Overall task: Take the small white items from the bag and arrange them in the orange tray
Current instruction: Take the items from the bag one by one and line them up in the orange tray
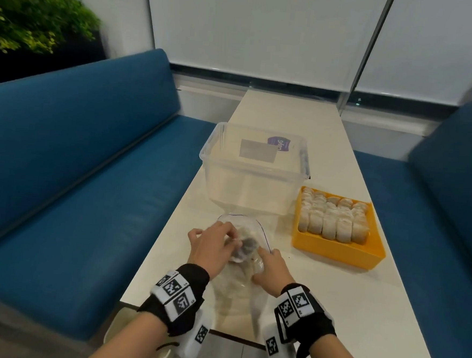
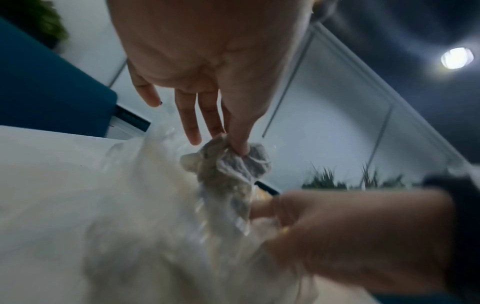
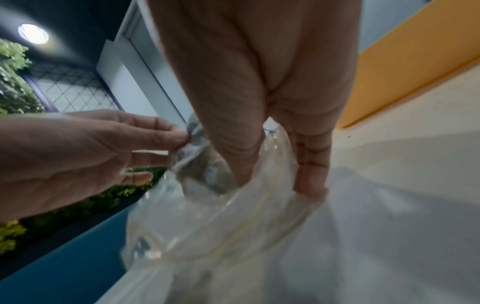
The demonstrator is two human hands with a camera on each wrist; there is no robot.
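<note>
Illegible purple label [image 1: 279,145], clear tub [image 1: 253,169]

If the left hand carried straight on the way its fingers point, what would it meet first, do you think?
Probably the far rim of the clear plastic bag; the left hand already pinches a small white item at its mouth. Beyond stands the clear container, though depth is unclear.

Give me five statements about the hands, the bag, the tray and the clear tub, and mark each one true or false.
1. The left hand pinches a small white item at the mouth of the bag. True.
2. The right hand rests in the orange tray. False: it holds the bag.
3. The orange tray holds rows of white items. True.
4. The clear tub stands on the blue bench. False: it stands on the white table.
5. The bag lies inside the tub. False: it lies on the table.
</note>
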